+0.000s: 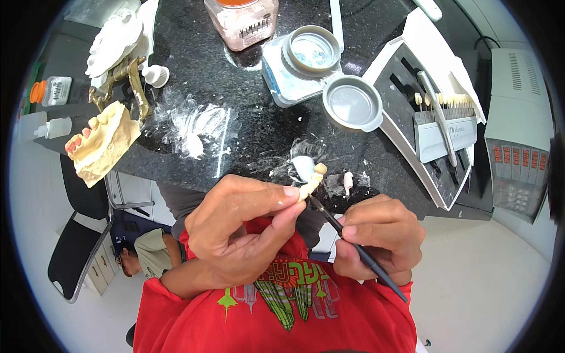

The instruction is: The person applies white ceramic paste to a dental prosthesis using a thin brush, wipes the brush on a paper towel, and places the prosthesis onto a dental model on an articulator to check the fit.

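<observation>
A black chair (73, 259) stands left of the left hand (235, 229). Beyond lies a dark table (200, 70); rightward, pale floor (482, 270).

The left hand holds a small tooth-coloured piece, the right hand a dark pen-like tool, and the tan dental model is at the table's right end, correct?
Not quite: the tan dental model is at the left end of the dark table, as the head view shows. The left hand does hold the tooth-coloured piece, the right hand the dark pen-like tool.
</observation>
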A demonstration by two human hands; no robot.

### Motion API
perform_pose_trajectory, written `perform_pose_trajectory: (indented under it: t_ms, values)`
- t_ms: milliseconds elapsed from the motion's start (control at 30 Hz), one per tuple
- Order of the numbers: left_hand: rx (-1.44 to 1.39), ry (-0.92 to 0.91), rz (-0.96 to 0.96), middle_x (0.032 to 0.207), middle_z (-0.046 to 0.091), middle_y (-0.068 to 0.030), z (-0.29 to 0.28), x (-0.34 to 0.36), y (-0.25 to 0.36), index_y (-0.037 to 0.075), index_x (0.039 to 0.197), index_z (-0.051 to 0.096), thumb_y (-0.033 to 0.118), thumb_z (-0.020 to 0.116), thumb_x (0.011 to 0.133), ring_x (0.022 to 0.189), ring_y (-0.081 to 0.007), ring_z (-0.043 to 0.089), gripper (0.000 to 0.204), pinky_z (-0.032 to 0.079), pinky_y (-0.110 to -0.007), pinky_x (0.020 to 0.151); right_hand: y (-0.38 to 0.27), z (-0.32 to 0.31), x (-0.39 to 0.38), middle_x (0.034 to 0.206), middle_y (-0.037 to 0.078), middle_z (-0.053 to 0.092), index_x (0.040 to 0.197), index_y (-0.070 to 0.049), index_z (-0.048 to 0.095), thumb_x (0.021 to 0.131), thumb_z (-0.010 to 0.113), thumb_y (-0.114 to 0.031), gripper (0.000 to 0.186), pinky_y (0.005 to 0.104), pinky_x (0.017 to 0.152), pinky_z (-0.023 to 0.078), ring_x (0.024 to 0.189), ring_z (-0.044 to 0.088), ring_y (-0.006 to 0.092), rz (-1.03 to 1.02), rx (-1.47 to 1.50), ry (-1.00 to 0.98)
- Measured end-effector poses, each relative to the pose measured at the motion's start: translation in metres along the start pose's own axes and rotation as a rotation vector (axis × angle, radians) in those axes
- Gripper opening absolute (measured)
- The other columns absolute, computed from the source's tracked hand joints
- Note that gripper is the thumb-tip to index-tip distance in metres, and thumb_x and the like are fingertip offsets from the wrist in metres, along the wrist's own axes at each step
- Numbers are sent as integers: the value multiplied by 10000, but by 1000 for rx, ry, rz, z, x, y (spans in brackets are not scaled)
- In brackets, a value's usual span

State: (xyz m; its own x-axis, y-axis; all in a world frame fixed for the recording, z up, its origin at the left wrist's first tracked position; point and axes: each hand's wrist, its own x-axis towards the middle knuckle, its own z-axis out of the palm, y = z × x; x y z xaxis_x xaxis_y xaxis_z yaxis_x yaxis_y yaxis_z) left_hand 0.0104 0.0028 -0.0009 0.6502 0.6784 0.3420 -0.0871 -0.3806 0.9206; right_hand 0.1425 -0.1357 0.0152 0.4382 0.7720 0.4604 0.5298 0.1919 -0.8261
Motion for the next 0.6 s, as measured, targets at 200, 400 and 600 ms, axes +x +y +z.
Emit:
perform_pose_trajectory:
  t_ms: [200, 400, 600]
  values:
    - [-7, 1, 10, 809, 687, -128, 1, 1, 1, -6, 931, 714, -100, 789, 700, 669, -153, 677, 261, 530, -229, 551, -1, 0, 2, 783, 108, 658, 915, 0, 672, 633, 771, 46, 302, 265, 521, 544, 645, 672, 191, 3, 9, 7]
    - [-19, -10, 2, 818, 683, -127, 0, 1, 1, 0, 939, 718, -106, 784, 711, 670, -148, 679, 261, 533, -225, 547, 0, 1, 3, 784, 109, 659, 918, -2, 673, 633, 772, 46, 305, 265, 510, 531, 637, 667, 190, -1, 6, 6]
    - [-35, -7, -13, 827, 679, -130, 1, 1, 2, -2, 937, 720, -107, 782, 717, 670, -140, 679, 252, 535, -218, 550, 0, 2, 3, 788, 110, 663, 918, -9, 677, 635, 771, 44, 302, 263, 503, 524, 624, 658, 186, 4, -10, 10]
